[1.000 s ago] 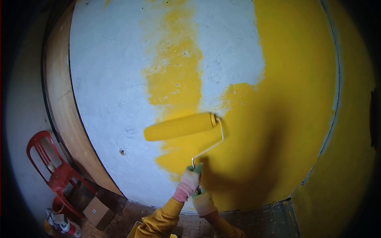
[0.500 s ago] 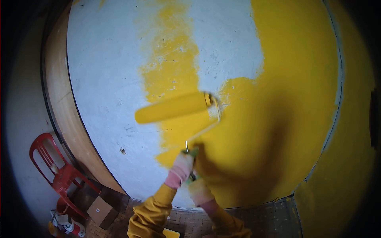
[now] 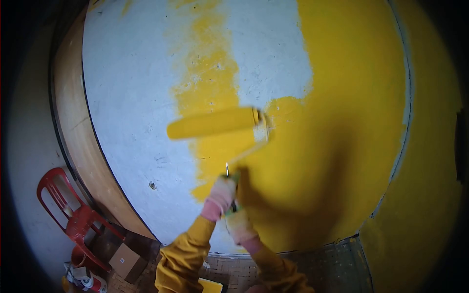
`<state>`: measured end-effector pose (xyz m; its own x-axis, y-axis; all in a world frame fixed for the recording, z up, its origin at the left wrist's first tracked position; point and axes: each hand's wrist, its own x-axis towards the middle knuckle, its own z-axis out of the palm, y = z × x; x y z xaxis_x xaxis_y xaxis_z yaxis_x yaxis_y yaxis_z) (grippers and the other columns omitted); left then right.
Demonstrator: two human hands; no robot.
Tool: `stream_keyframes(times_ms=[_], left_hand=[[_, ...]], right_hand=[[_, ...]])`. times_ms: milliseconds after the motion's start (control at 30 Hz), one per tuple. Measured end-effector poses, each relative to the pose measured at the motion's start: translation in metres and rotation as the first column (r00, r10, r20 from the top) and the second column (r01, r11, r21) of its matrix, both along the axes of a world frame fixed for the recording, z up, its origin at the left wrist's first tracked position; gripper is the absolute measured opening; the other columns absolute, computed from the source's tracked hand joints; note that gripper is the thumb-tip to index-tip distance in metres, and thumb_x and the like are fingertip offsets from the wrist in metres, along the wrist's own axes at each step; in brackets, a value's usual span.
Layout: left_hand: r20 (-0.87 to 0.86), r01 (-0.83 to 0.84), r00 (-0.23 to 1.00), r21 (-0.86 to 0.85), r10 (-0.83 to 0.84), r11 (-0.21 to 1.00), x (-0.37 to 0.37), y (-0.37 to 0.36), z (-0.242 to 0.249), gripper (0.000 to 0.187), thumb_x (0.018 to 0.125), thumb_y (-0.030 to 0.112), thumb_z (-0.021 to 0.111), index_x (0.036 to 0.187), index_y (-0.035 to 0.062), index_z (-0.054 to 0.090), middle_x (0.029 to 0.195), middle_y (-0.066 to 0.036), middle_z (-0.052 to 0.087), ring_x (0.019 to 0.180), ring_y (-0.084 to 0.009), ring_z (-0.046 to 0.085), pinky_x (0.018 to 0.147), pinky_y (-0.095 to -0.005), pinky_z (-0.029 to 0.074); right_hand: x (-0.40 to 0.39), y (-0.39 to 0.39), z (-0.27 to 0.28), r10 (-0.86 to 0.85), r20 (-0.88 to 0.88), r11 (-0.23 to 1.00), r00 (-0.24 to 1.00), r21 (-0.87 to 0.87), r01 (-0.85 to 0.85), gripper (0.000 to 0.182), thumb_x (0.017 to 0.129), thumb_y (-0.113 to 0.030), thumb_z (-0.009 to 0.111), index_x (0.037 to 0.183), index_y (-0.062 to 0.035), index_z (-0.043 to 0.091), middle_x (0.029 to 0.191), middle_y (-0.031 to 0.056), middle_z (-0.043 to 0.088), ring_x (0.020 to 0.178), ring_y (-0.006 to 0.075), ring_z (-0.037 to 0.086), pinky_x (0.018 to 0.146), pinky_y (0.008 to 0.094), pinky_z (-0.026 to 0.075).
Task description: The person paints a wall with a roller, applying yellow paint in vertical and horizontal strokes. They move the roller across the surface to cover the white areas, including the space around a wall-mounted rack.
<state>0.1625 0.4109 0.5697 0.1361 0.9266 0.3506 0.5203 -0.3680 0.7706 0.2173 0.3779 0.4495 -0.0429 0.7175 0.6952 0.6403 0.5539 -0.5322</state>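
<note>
A paint roller point(image 3: 212, 123) coated in yellow spans the middle of the view, its sleeve lying nearly level in front of the wall point(image 3: 132, 97). Both gloved hands are wrapped round its handle, one above the other. My left hand point(image 3: 222, 191) grips the upper part, close under the wire frame. Lower down and slightly right, my right hand point(image 3: 239, 224) closes on the same handle. Behind the sleeve runs a patchy yellow strip on pale blue-white plaster, with solid yellow to the right. The fingers of both hands are partly hidden by the gloves' backs.
At lower left stands a red plastic chair point(image 3: 80, 222), with a cardboard box point(image 3: 128, 262) and a white-and-red container point(image 3: 97, 283) near it. A yellow-filled tray point(image 3: 211, 285) lies on the floor below my arms. A wooden panel point(image 3: 73, 93) borders the wall's left side.
The roller and both hands have moved slightly upward in the view, and the sleeve has become a little more level. The view has shifted slightly. Both hands keep their hold.
</note>
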Motion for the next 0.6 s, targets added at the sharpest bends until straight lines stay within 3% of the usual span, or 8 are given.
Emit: stream_keyframes(times_ms=[100, 167, 233, 267, 467, 533, 567, 600], left_hand=[[0.346, 0.069, 0.938, -0.187, 0.000, 0.980, 0.019, -0.018, 0.053, 0.041, 0.078, 0.038, 0.049, 0.066, -0.0016, 0.051, 0.050, -0.014, 0.050, 0.043, -0.0263, 0.054, 0.045, -0.0344, 0.043], [0.202, 0.035, 0.979, -0.159, -0.002, 0.987, 0.028, -0.040, 0.046, 0.040, 0.079, 0.037, 0.049, 0.068, -0.0010, 0.052, 0.050, -0.012, 0.051, 0.043, -0.0238, 0.054, 0.044, -0.0329, 0.042], [0.141, 0.055, 0.990, -0.182, -0.029, 0.982, 0.037, -0.050, 0.018, 0.039, 0.080, 0.037, 0.048, 0.073, -0.0009, 0.052, 0.050, -0.011, 0.051, 0.043, -0.0208, 0.053, 0.045, -0.0300, 0.042], [0.192, 0.120, 0.978, -0.227, -0.077, 0.966, 0.041, -0.059, 0.007, 0.039, 0.080, 0.037, 0.048, 0.075, -0.0009, 0.053, 0.050, -0.011, 0.051, 0.044, -0.0202, 0.053, 0.046, -0.0293, 0.042], [0.085, 0.262, 0.964, -0.148, -0.252, 0.954, 0.051, -0.026, -0.063, 0.038, 0.081, 0.037, 0.043, 0.077, 0.0004, 0.053, 0.053, -0.010, 0.052, 0.045, -0.0204, 0.053, 0.046, -0.0297, 0.043], [0.212, 0.221, 0.962, -0.227, -0.173, 0.949, 0.061, -0.034, -0.033, 0.032, 0.081, 0.032, 0.047, 0.069, 0.0028, 0.050, 0.047, -0.007, 0.046, 0.038, -0.0185, 0.047, 0.040, -0.0292, 0.038], [0.333, 0.191, 0.940, -0.312, -0.081, 0.931, 0.065, -0.032, -0.014, 0.030, 0.080, 0.027, 0.050, 0.060, 0.0052, 0.048, 0.042, -0.004, 0.041, 0.032, -0.0166, 0.041, 0.034, -0.0287, 0.034], [0.229, 0.120, 0.971, -0.219, -0.068, 0.968, 0.067, -0.006, -0.009, 0.029, 0.080, 0.026, 0.049, 0.062, 0.0040, 0.049, 0.043, -0.005, 0.042, 0.034, -0.0175, 0.043, 0.035, -0.0292, 0.035]], right_hand=[[0.019, -0.017, 0.070, -0.318, 0.271, 0.868, 0.908, 0.468, 0.164, 0.009, 0.068, -0.009, 0.049, 0.074, -0.0056, 0.054, 0.070, 0.0136, 0.054, 0.065, 0.0254, 0.053, 0.059, 0.0358, 0.044], [0.019, -0.029, 0.046, -0.135, 0.155, 0.990, 0.979, 0.061, 0.127, 0.012, 0.071, -0.007, 0.047, 0.080, -0.0051, 0.054, 0.076, 0.0116, 0.055, 0.070, 0.0224, 0.054, 0.060, 0.0343, 0.044], [0.019, -0.014, -0.016, 0.269, -0.586, 0.950, 0.765, 0.032, -0.310, 0.013, 0.074, -0.008, 0.046, 0.085, -0.0051, 0.053, 0.077, 0.0084, 0.055, 0.071, 0.0181, 0.054, 0.061, 0.0338, 0.044], [0.022, -0.015, -0.038, 0.271, -0.584, 0.950, 0.765, 0.036, -0.309, 0.013, 0.074, -0.008, 0.046, 0.085, -0.0051, 0.053, 0.077, 0.0084, 0.055, 0.071, 0.0181, 0.054, 0.061, 0.0338, 0.044], [0.056, -0.053, -0.039, -0.073, 0.364, 0.995, 0.928, -0.043, 0.095, 0.012, 0.072, -0.010, 0.048, 0.081, -0.0038, 0.054, 0.075, 0.0088, 0.056, 0.069, 0.0202, 0.055, 0.064, 0.0284, 0.043], [0.058, -0.046, -0.018, -0.463, 0.357, 0.858, 0.811, 0.410, 0.309, 0.012, 0.075, -0.015, 0.050, 0.085, -0.0077, 0.051, 0.056, 0.0034, 0.050, 0.048, 0.0155, 0.051, 0.039, 0.0262, 0.038], [0.054, -0.041, 0.000, -0.192, -0.116, 0.977, 0.974, 0.067, 0.201, 0.014, 0.076, -0.020, 0.051, 0.082, -0.0072, 0.051, 0.050, 0.0022, 0.046, 0.040, 0.0162, 0.046, 0.035, 0.0269, 0.035], [0.050, -0.034, 0.018, -0.028, -0.625, 0.980, 0.780, -0.172, -0.103, 0.017, 0.076, -0.024, 0.051, 0.078, -0.0067, 0.050, 0.044, 0.0011, 0.043, 0.032, 0.0170, 0.042, 0.031, 0.0275, 0.032]])
